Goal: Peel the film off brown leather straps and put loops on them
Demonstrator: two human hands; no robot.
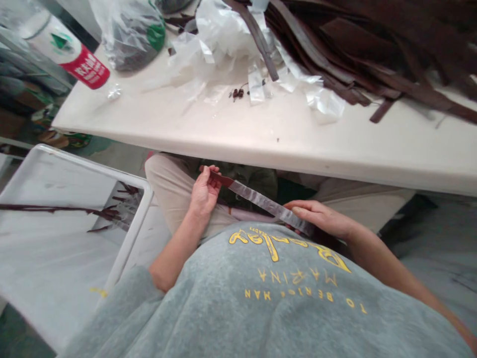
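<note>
Stretched across my lap is a dark brown strip point(222, 179) with a length of whitish, shiny film point(257, 197) along its middle. Its far-left end is pinched between the thumb and fingers of my left hand point(205, 193). Toward the other end, my right hand point(322, 216) grips the film-covered part, thumb on top; the fingers beneath are partly hidden. The strip slants down from left to right, just above my grey shirt point(238, 288) and below the table edge.
On the white table point(186, 117) lie a pile of dark brown strips point(335, 64), crumpled clear film point(227, 42), a red-and-white cup-like container point(80, 62) and a plastic bag point(128, 35). A white bin point(70, 263) at my left holds more brown strips point(108, 214).
</note>
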